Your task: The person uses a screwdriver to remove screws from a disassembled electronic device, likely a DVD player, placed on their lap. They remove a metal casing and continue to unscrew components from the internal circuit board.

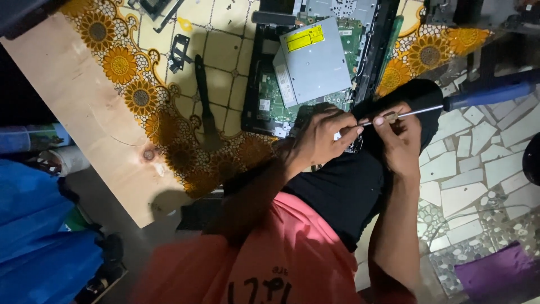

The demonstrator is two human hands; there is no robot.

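My right hand (400, 141) grips the metal shaft of a screwdriver (450, 106) with a blue handle that points to the right. My left hand (325, 134) pinches at the tip of that shaft, fingers closed; anything small between them is too hidden to tell. Both hands hover over my knee in black trousers (349, 186), at the near edge of an opened laptop (264, 95). Its green circuit board shows, and a silver optical drive (315, 65) with a yellow label lies on top.
The laptop rests on a sunflower-patterned cloth (140, 95) over a wooden table (73, 107). A black brush (205, 107) and small black brackets (179, 52) lie left of it. Blue fabric (39, 236) sits at lower left, and a stone-mosaic floor (478, 169) lies to the right.
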